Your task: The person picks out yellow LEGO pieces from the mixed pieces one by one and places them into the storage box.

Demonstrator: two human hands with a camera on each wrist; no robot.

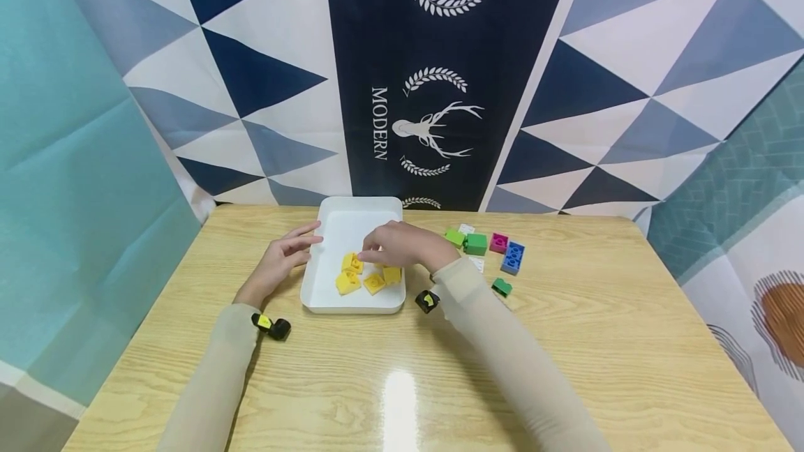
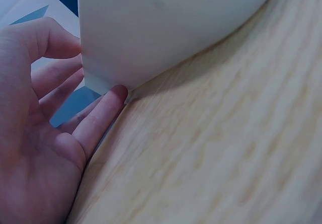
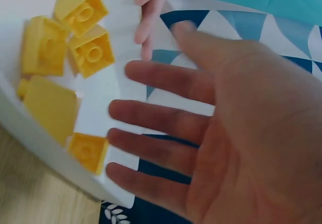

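Note:
A white tray (image 1: 354, 310) holds several yellow toy bricks (image 1: 348, 282), grouped in its near half. At the tray's left side, my left hand (image 1: 280, 261) touches the outer wall with extended fingers; the left wrist view shows fingertips (image 2: 118, 91) against that white wall, low by the tabletop. Over the tray's right side hangs my right hand (image 1: 402, 243), its fingers spread and nothing held in them. The right wrist view has the fingers (image 3: 156, 116) beside the yellow bricks (image 3: 50, 108), the lowest fingertip close to one brick near the wall.
Right of the tray lie loose bricks on the wooden table (image 1: 352, 382): a green brick (image 1: 475, 244), a lime brick (image 1: 454, 237), a magenta brick (image 1: 499, 242), a blue brick (image 1: 512, 257) and a dark green piece (image 1: 501, 287). White pieces (image 1: 466, 229) sit among them. A patterned cloth (image 1: 427, 89) hangs behind.

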